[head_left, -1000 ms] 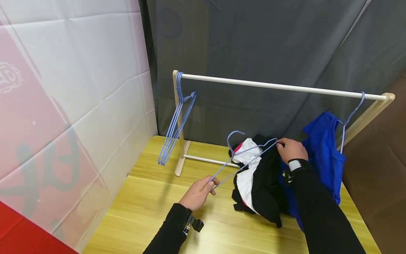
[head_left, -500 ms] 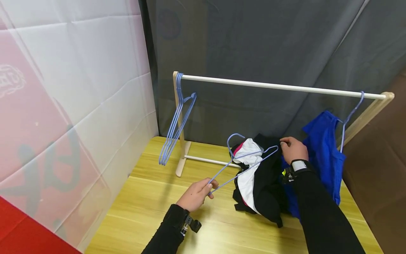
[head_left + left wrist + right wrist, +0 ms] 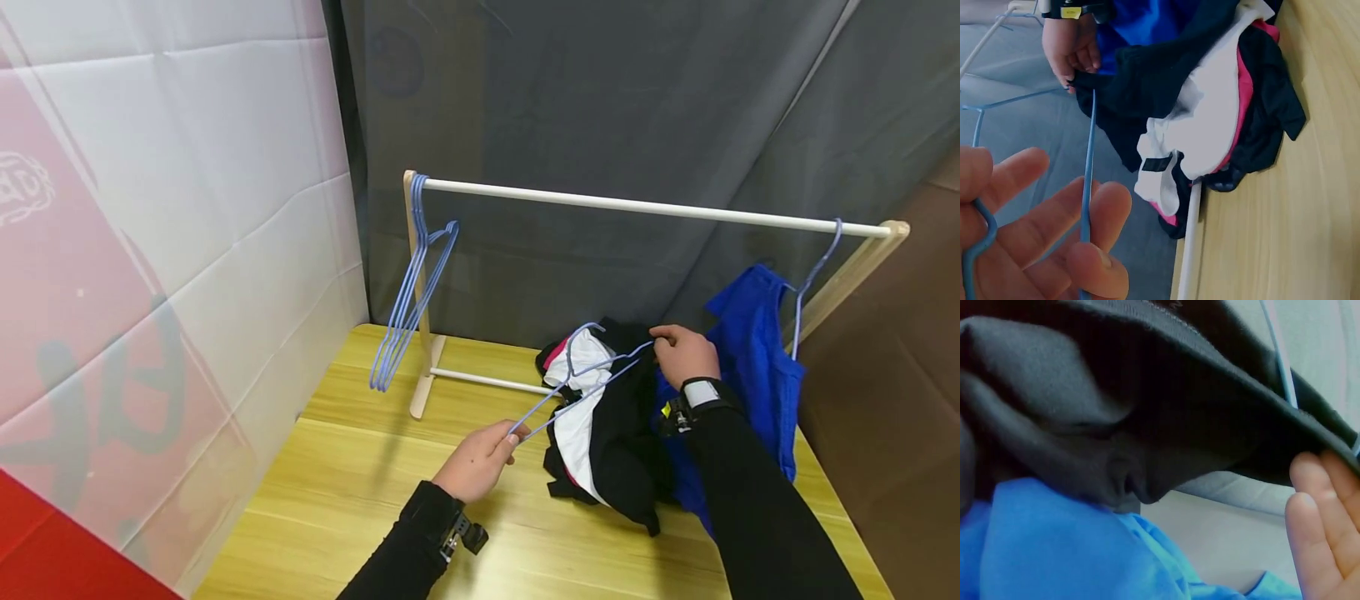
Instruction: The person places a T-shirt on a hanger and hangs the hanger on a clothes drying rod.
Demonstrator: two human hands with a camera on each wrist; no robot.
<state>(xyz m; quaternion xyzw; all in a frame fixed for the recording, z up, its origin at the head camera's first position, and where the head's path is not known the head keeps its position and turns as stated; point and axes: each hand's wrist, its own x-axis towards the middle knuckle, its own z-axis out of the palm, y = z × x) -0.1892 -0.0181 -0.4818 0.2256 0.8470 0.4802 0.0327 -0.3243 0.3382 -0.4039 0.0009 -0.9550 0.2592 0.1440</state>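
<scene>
Hanger (image 3: 571,372) shifted right; hands (image 3: 478,460) (image 3: 686,356) pinch it and garment (image 3: 628,442) above table (image 3: 337,475), grey curtain (image 3: 600,100) behind.

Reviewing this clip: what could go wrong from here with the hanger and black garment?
The right hand seems to hold only the edge of the black garment, so fabric might slip off the end of the hanger. The left hand grips its opposite end, so it could twist. The black garment overlaps the blue garment; lifting may tug both.
</scene>
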